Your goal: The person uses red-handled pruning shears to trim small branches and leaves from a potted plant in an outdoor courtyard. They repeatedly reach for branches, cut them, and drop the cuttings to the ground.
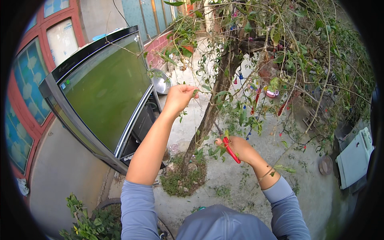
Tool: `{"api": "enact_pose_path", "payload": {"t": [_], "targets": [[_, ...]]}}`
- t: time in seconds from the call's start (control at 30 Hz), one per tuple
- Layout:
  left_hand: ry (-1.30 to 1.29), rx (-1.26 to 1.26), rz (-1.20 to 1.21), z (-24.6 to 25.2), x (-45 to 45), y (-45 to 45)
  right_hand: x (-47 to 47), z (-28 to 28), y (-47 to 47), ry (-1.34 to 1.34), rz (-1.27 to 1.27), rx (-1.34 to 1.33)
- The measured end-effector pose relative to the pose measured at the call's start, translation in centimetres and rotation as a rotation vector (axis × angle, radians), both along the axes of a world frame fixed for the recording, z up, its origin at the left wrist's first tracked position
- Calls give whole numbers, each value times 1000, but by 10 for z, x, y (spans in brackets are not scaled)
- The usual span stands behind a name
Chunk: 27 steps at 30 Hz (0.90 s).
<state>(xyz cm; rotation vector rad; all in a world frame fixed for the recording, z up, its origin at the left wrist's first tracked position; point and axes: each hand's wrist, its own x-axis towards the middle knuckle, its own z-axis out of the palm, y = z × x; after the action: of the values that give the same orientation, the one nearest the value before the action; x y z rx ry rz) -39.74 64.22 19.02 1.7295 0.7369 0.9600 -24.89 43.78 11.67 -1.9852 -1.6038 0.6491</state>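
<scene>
My left hand (182, 97) is raised between the fish tank and the tree trunk, its thumb and fingertips closed on a thin leafy vine stem (195, 91). Lower and to the right, my right hand (237, 147) is closed around red-handled pruning shears (230, 150), their dark blades pointing up and away by the trunk. Whether the blades are apart cannot be told. Leafy twigs hang over and about the right hand. Behind both hands leans the brown tree trunk (207, 120), with tangled vines (300, 60) spreading to the upper right.
A large fish tank (105, 90) with green water stands at the left. A metal basin (161, 81) lies beyond it. Cut leaves lie on the concrete floor (258, 204). A white washing machine (354, 159) is at the right, near a round bowl (325, 165). Small coloured lights hang among the branches.
</scene>
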Motion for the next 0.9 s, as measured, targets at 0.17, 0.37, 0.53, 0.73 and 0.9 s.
{"api": "enact_pose_path", "payload": {"t": [0.17, 0.37, 0.53, 0.73, 0.9], "targets": [[-27, -9, -59, -7, -6, -11, 5, 9, 30, 182, -38, 138], [-74, -9, -105, -9, 1, -21, -5, 44, 49, 159, 38, 205], [2, -29, -72, -15, 4, -6, -7, 54, 48, 142, -6, 150], [118, 278, 324, -16, 16, 7, -4, 54, 46, 75, -26, 157], [72, 331, 121, 12, 39, 21, -4, 57, 42, 104, -45, 98]]}}
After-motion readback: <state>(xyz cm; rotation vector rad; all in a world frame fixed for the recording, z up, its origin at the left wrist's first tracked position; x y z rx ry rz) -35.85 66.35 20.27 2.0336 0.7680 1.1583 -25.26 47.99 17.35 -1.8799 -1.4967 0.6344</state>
